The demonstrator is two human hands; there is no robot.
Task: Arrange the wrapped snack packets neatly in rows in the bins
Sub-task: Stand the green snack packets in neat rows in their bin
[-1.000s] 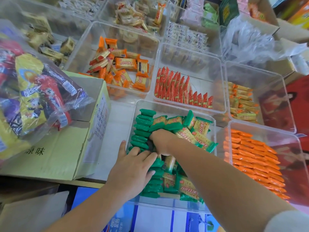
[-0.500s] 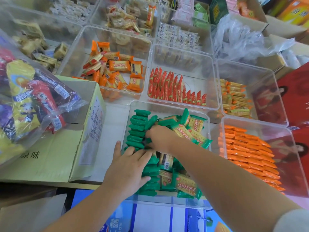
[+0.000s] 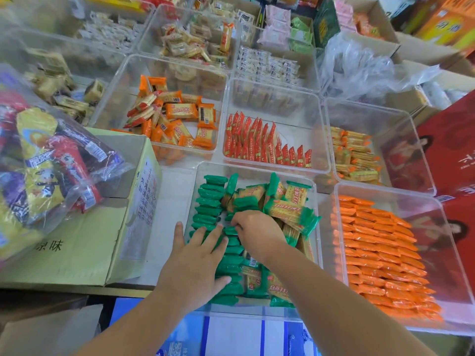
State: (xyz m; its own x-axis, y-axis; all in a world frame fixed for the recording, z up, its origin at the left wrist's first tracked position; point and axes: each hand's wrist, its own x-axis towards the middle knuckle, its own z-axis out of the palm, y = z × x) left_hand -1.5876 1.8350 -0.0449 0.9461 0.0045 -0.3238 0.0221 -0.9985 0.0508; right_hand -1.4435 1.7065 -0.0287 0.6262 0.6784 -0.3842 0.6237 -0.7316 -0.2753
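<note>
The green packets point(image 3: 209, 199) sit in the near clear bin point(image 3: 318, 247): one tidy row along its left wall, a second begun beside it, and a loose heap point(image 3: 288, 211) on the right. Since a second ago the right hand point(image 3: 259, 233) has drawn back slightly. Its fingers are curled, seemingly pinching a packet into the second row. The left hand point(image 3: 195, 260) stays flat, steadying the rows, so the second row is growing.

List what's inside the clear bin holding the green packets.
Green packets stand on edge in a row along the left wall; loose ones pile up on the right. The left grip and right grip cover packets beneath them; the bin floor mostly cannot be seen.
</note>
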